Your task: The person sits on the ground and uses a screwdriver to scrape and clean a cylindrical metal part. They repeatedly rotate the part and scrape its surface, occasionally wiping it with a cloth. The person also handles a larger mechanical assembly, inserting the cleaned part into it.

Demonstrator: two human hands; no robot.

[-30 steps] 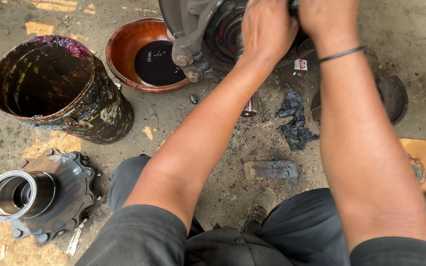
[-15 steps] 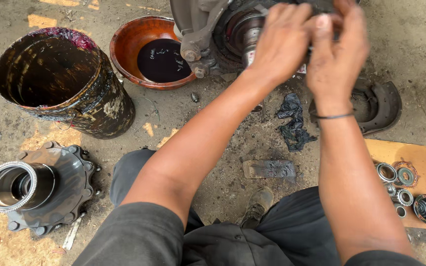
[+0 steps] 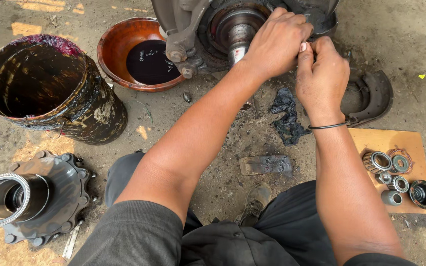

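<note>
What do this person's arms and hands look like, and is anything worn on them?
Both arms are bare from the upper arm down, below short dark grey sleeves. The left hand wears no glove and no ring that shows. The right hand is also ungloved, with a thin black band round its wrist. Grease smudges mark the fingers.

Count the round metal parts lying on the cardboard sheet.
5 on the cardboard sheet: bearing, ring, smaller bearing, sleeve, dark cap. Smaller ones may be hidden.
</note>
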